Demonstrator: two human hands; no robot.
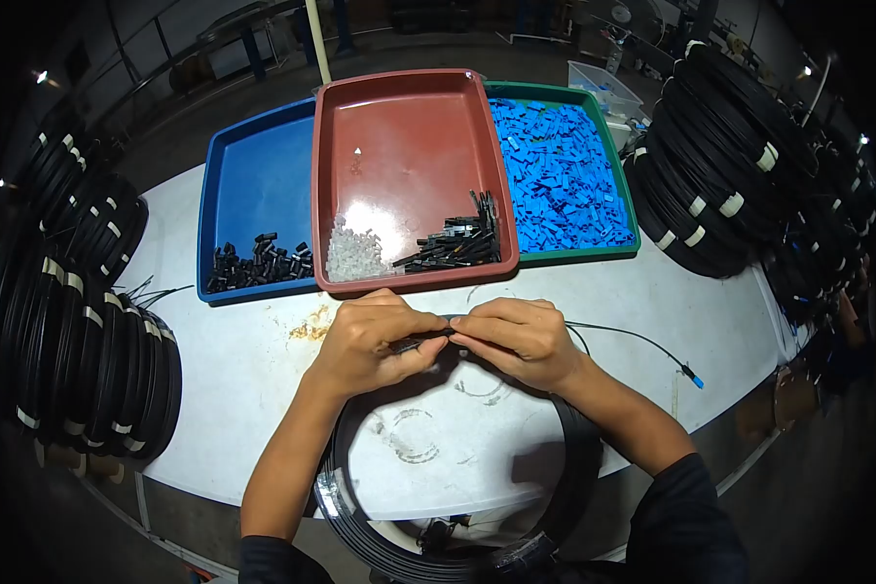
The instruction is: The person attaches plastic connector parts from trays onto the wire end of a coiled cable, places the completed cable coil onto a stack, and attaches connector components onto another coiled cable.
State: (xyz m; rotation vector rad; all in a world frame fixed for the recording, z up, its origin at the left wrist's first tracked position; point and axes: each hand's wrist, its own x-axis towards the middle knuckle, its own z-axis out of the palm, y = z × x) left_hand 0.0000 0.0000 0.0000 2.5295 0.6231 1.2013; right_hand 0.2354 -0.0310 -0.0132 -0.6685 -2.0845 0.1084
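Observation:
Fingertips of my left hand [375, 336] and my right hand [521, 339] meet above a coil of black cable [582, 448]. My left thumb and fingers pinch a slender stretch of black cable [420, 341]. Pressed together, my right fingertips close on the same piece, and its end is hidden between both hands. The coil lies over the table's front edge, wrapped in clear tape in places. From behind my right hand a thin cable runs right, ending in a blue-tipped connector [693, 378] on the table.
Behind my hands stand a blue tray [258, 127] of black sleeves, a red tray [409, 127] of translucent caps and slim black parts, and a green tray [608, 136] of blue clips. Cable coils are stacked on the left [97, 360] and right [720, 165] of the white table [234, 389].

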